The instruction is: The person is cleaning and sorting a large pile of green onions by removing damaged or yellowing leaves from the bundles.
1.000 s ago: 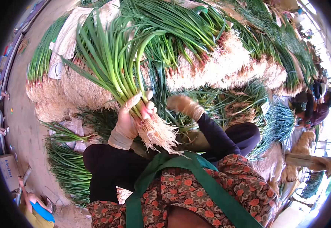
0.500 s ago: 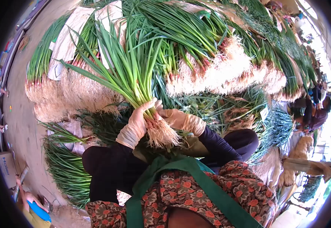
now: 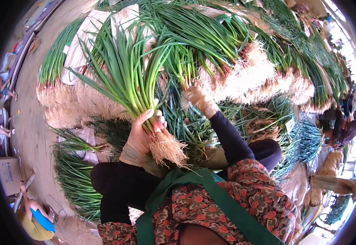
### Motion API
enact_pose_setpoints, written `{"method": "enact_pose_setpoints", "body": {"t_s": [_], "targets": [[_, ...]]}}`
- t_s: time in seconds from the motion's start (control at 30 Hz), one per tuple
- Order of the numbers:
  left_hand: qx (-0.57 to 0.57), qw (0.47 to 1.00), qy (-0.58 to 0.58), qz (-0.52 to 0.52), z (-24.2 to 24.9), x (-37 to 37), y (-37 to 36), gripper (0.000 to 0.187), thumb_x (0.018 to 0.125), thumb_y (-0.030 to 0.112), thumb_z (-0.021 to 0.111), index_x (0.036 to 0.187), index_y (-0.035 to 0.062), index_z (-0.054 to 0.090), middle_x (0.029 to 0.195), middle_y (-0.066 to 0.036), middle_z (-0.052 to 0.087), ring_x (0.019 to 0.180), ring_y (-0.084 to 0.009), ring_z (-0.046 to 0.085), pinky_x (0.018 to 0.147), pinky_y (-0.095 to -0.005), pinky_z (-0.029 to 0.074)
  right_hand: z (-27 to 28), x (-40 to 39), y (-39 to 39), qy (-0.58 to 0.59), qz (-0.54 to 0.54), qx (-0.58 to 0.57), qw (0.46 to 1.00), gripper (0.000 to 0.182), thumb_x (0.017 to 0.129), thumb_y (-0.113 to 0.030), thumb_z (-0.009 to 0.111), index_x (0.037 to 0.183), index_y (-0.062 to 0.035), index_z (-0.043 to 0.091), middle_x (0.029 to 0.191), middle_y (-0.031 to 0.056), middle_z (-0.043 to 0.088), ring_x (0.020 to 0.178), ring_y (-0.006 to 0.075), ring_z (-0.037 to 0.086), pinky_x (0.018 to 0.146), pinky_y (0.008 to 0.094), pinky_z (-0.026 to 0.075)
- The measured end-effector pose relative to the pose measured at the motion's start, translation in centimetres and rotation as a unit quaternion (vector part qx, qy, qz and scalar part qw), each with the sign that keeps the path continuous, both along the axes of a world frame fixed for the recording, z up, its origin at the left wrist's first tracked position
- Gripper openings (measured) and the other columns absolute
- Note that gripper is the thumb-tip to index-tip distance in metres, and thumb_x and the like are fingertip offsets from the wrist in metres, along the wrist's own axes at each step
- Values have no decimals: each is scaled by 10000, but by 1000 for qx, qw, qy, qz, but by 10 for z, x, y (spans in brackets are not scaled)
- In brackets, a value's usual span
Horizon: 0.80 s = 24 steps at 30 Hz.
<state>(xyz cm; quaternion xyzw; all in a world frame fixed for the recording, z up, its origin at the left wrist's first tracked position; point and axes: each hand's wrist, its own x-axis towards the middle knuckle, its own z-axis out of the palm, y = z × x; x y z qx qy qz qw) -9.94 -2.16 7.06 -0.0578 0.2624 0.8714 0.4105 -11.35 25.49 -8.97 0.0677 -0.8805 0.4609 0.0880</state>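
A bunch of green onions (image 3: 135, 87) with long green leaves and pale hanging roots is gripped in my gloved left hand (image 3: 139, 136), whose fingers wrap round the stems just above the roots. My gloved right hand (image 3: 199, 99) is reached forward to the root end of some green onions (image 3: 186, 67) in the pile, its fingers bent together at the stem bases. What exactly its fingers hold is too small to tell. Loose green leaves (image 3: 182, 118) lie below it.
Rows of bundled onions (image 3: 243, 73) stretch across the front and right. More onions (image 3: 78, 183) lie at the left, near a cardboard box (image 3: 8, 175). A person (image 3: 39, 220) is at the lower left, and other people (image 3: 345, 126) are at the right.
My right hand has left the held bunch and moved forward to the pile. My left hand, still round the bunch, has shifted slightly left. The view has shifted a little.
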Motion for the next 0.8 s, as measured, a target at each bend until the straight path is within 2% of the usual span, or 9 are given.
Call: {"method": "enact_pose_setpoints", "body": {"t_s": [0.07,0.2,0.33,0.43,0.47,0.53,0.63,0.7,0.8], "targets": [[-74,997,-18,1,-3,3,2,535,849,226,546,1300,2,365,1006,-105,562,948,-246,568,860,-409,460,103,41,-51,-136,-215,148,956,244,862,-231,490,830,-28,622,553,87,554,469,240,549,434,330,424],[-110,984,19,-138,-35,-6,2,509,839,213,554,1266,-17,399,1177,-194,545,875,-274,590,911,-399,451,91,91,-98,-15,-108,400,910,237,866,-332,524,845,-105,590,608,125,586,521,303,576,474,419,443],[-91,994,20,-61,-47,4,9,376,819,167,579,1144,15,469,871,-98,581,833,-266,590,811,-380,488,59,94,-83,11,-56,244,968,180,846,-277,556,945,-137,608,789,68,649,771,277,633,869,460,420],[-100,993,-4,-67,-34,6,-2,352,815,182,595,1118,41,484,803,-67,555,766,-218,565,750,-378,477,0,85,-28,-29,-144,-139,979,159,871,-207,562,957,-79,602,812,86,640,730,208,611,816,361,447],[-100,993,-9,-69,-30,4,-4,352,817,188,596,1119,44,486,800,-63,555,750,-211,559,734,-373,474,6,89,-16,-138,-243,-158,947,160,878,-175,563,980,-54,591,833,85,635,726,188,595,780,323,457],[-72,995,-7,-71,-26,4,-6,381,830,213,590,1152,42,481,801,-51,552,736,-198,550,713,-367,461,-16,84,-5,44,-301,-76,950,240,871,-114,578,1082,-5,543,935,91,621,744,184,578,679,284,472],[-37,995,-12,-87,-28,2,-6,413,837,228,582,1175,19,470,802,-51,546,736,-199,542,713,-362,454,-69,70,21,104,-120,52,986,302,886,-104,491,1165,10,490,842,77,614,685,186,585,591,288,468],[-31,995,-10,-91,-30,2,-4,436,840,235,581,1189,3,462,797,-53,535,724,-203,532,707,-362,451,-53,62,28,-136,16,-64,988,235,899,-161,488,1069,-8,541,739,51,607,629,156,582,546,289,466],[-108,991,2,-81,-23,7,1,470,850,244,565,1219,-20,441,1093,-165,580,1043,-319,552,879,-415,451,7,72,-28,-234,-81,-148,957,325,849,-302,594,939,9,624,730,99,633,602,203,610,549,301,474]]}}
